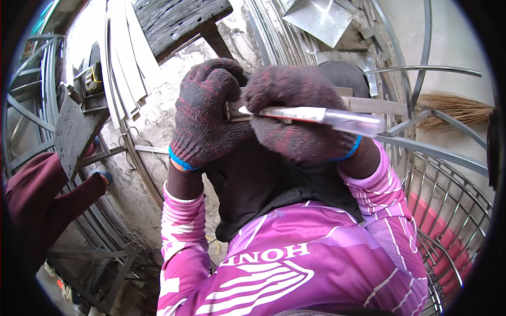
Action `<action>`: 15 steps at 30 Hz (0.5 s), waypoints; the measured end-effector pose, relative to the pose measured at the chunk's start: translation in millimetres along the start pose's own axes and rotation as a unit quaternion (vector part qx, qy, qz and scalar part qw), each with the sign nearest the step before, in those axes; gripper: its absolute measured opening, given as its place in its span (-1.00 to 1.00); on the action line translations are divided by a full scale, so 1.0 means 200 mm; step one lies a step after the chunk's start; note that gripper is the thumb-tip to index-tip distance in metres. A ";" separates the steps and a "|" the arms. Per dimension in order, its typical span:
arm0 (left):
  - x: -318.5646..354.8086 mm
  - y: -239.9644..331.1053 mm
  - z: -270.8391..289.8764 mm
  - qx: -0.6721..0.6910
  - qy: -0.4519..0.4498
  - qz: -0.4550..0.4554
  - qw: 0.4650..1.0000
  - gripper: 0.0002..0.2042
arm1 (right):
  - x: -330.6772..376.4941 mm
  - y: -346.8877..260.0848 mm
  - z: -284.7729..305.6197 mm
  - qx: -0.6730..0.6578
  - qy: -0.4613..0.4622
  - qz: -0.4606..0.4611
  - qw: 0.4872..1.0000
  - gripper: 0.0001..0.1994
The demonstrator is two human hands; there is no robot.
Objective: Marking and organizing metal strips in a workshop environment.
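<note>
Both my hands wear dark knitted gloves with red flecks and blue cuffs. My right hand [300, 113] is closed on a pen [305, 114] with a white barrel and a clear cap on its back end. The pen's pale tip points left, toward a light metal bar [377, 106] lying across my lap. Curled fingers of my left hand [206, 113] hold that bar near its left end. Part of the bar is hidden under my right hand, and its other end sticks out to the right. Black cloth lies beneath my hands.
A worn wooden board [179, 23] stands ahead. Long metal strips [124, 58] lie on the left, near a tape measure [94, 78]. Another person's leg [47, 195] shows at far left. To the right are a wire basket [448, 210], curved metal rods and a straw broom [453, 109].
</note>
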State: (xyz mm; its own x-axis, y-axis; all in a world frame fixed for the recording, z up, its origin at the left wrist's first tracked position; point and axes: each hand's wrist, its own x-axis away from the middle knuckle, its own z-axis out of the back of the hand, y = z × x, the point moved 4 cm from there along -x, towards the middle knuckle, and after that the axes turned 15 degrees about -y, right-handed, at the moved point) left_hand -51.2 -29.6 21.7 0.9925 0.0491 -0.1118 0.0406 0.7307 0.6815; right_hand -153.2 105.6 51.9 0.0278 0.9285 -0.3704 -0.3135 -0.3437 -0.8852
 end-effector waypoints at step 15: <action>-0.02 0.02 -0.01 0.029 0.002 -0.014 0.999 -0.53 | 0.06 0.02 0.09 0.005 -0.006 -0.027 1.000 -0.76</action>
State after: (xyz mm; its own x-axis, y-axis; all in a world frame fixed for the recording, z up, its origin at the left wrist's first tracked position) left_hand -55.5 -25.2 22.8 0.9905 0.0318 -0.1340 0.0751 0.6907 0.7192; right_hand -171.3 118.1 49.3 0.0340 0.9471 -0.3191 -0.3206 -0.2921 -0.9011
